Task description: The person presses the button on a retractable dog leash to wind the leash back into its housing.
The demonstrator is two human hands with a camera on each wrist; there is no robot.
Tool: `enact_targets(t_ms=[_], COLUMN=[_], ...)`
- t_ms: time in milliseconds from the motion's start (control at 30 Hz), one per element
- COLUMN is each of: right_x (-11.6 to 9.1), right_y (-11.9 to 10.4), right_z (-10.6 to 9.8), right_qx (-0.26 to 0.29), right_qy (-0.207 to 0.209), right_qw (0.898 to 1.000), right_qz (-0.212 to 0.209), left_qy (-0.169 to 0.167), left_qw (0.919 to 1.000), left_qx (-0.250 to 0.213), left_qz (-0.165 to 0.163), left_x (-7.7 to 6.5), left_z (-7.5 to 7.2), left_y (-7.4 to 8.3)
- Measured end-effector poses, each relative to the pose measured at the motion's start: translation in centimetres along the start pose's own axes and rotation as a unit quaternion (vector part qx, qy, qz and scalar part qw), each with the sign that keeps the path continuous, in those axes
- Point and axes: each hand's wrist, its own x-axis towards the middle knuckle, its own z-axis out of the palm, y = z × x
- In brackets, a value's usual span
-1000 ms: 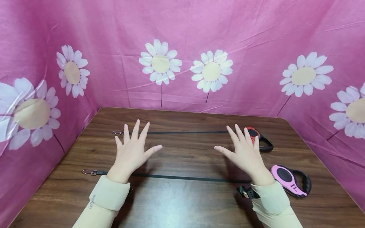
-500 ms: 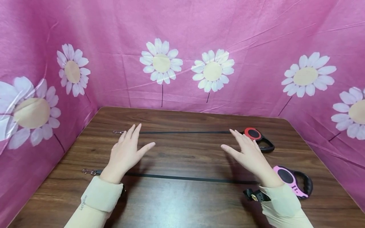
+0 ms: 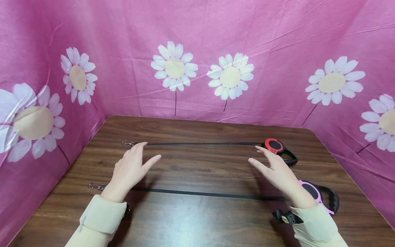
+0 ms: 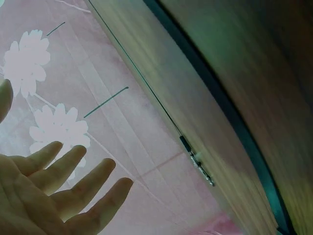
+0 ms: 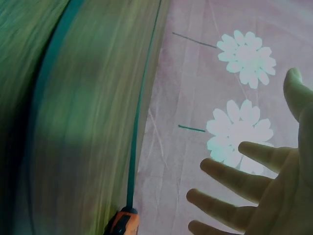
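Two retractable dog leashes lie stretched across the table, one behind the other. The far one has a red and black handle (image 3: pixel 274 145) at the right and a metal clip (image 3: pixel 128 143) at the left. Nearer to me, a pink and black handle (image 3: pixel 310 190) is partly covered by my right wrist; its strap (image 3: pixel 197 193) runs left to another clip (image 3: pixel 97 186). Above the left part of the straps hovers my left hand (image 3: pixel 127 171), fingers extended and holding nothing. My right hand (image 3: pixel 279 175), also holding nothing, hovers between the two handles. Both wrist views show spread fingers.
The brown wooden table (image 3: pixel 191 223) fills the lower view. A pink cloth (image 3: pixel 197 27) printed with white daisies hangs behind it and along both sides. Black straps circle both wrists beside the cream sleeves (image 3: pixel 102 214).
Both hands have drawn back toward me and apart, the left going left and the right going right. Their spread fingers have turned inward. The leashes have stayed put.
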Motion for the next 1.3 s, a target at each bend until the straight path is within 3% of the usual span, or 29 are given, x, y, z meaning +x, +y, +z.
enact_targets(t_ms=[767, 1300], right_x=[-1.7, -3.4], right_y=[3.3, 5.4], right_z=[-0.7, -1.8], right_qx=[0.0, -0.023], right_qy=[0.034, 0.003], right_qw=[0.999, 0.998], right_qz=[0.024, 0.063], left_qy=[-0.016, -0.042], left_qw=[0.9996, 0.9968], left_qx=[0.02, 0.068], left_qz=[-0.014, -0.007], left_x=[-0.8, -2.0], left_z=[-0.7, -2.0], left_y=[-2.2, -5.2])
